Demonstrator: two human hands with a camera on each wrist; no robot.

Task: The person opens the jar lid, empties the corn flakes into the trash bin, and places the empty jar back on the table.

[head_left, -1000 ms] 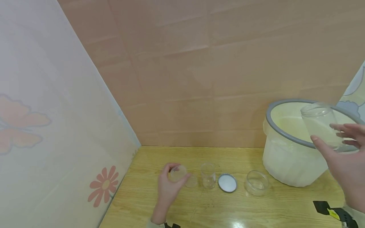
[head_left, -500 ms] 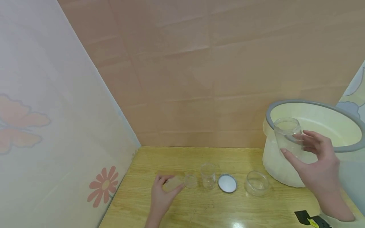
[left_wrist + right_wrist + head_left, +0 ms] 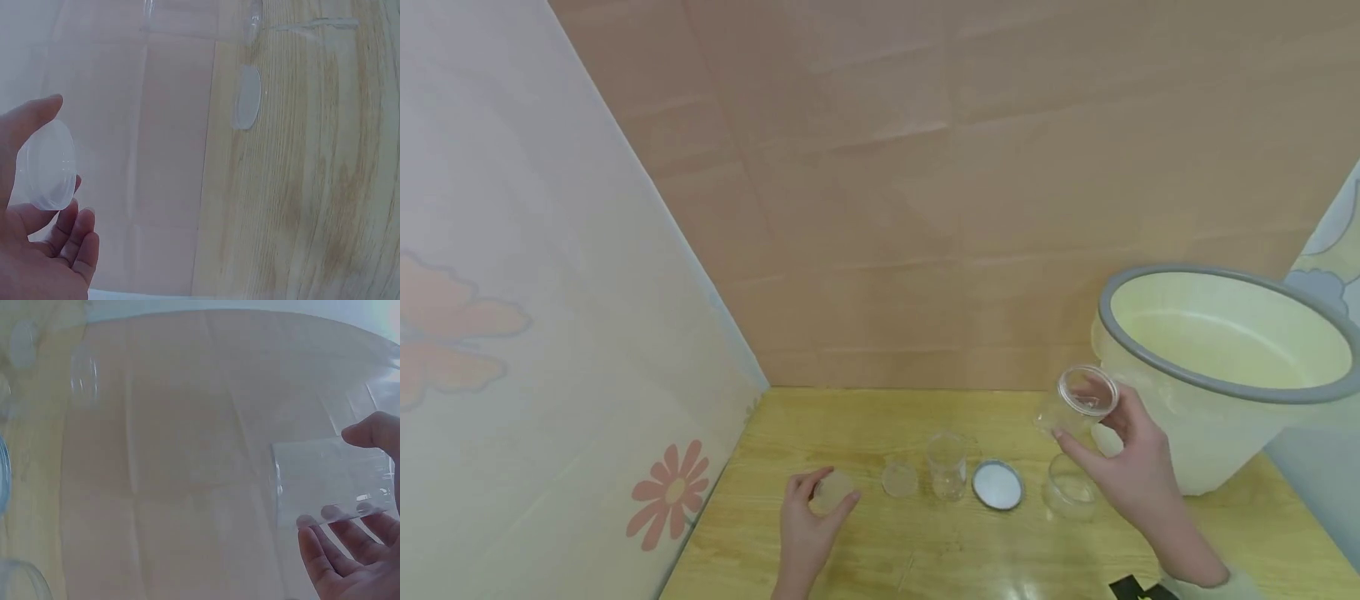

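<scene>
The left hand (image 3: 806, 523) is pinching a small clear lid (image 3: 831, 492) just above the tabletop (image 3: 925, 550), near its left edge. The right hand (image 3: 1126, 462) is gripping a tilted clear jar (image 3: 1077, 400) in the air above another glass jar (image 3: 1070, 487), beside the large basin (image 3: 1217, 367) at the right edge.
</scene>
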